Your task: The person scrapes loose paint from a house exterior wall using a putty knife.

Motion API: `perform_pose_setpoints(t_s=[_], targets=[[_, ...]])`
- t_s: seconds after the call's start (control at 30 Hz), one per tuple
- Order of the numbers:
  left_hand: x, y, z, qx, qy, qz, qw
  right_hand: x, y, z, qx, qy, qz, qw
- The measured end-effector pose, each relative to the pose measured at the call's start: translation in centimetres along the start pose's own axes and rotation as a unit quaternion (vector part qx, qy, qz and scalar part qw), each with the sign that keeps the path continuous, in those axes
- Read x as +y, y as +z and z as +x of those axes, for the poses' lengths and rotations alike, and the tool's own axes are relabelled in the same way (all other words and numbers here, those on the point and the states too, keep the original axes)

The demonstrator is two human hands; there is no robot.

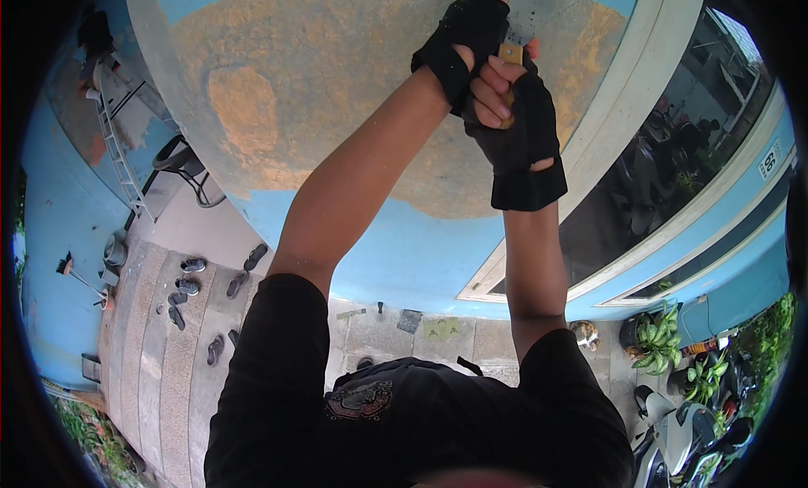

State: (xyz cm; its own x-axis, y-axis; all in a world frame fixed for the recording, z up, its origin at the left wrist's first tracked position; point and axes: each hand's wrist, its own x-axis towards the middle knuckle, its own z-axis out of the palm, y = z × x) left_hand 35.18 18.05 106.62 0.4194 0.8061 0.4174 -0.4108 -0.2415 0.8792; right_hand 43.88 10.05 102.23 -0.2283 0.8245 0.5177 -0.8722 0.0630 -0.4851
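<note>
A paint scraper (510,54) with a wide metal blade and a wooden handle is held up against the wall (337,84), whose blue paint is gone over a large brown patch. My right hand (515,122), in a black fingerless glove, has its fingers wrapped round the handle. Just above and to the left, my left hand (471,42), gloved the same way, grips the scraper by the blade. One fingertip shows at the blade's upper edge; its other fingers are mostly hidden. Specks of debris dot the blade.
A dark window (648,168) in a pale frame is on the right. At far left another person (94,34) is by a ladder (118,143). A black chair (189,164), several shoes (189,286), potted plants (661,341) and a motorbike (682,433) stand below.
</note>
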Motion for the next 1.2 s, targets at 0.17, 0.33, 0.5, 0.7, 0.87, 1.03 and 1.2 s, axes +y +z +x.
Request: perform_pose_setpoints(t_s=[0.17,0.33,0.5,0.7,0.87,1.03,1.2], targets=[[-0.5,-0.5,-0.5,-0.003,0.045,0.039,0.998,0.6,-0.4,-0.8,0.055,0.017,0.012,0.998],[-0.5,-0.9,-0.2,-0.018,-0.033,-0.034,0.999,0.6,-0.5,-0.8,0.059,0.009,-0.002,0.998],[0.2,-1.2,0.3,-0.076,0.004,-0.01,0.997,0.5,0.3,0.2,0.046,0.014,0.015,0.999],[0.0,-0.8,-0.4,-0.037,0.03,-0.01,0.999,0.7,0.5,-0.9,0.035,0.003,0.014,0.999],[-0.5,-0.9,-0.2,-0.028,0.043,0.01,0.999,0.3,0.2,-0.9,0.043,0.014,0.01,0.999],[-0.7,-1.0,-0.2,-0.089,0.048,-0.085,0.991,0.3,0.3,-0.8,0.017,0.0,0.002,1.0],[0.2,-0.3,-0.3,0.02,0.041,0.023,0.999,0.6,0.3,-0.9,0.051,0.001,0.001,0.999]])
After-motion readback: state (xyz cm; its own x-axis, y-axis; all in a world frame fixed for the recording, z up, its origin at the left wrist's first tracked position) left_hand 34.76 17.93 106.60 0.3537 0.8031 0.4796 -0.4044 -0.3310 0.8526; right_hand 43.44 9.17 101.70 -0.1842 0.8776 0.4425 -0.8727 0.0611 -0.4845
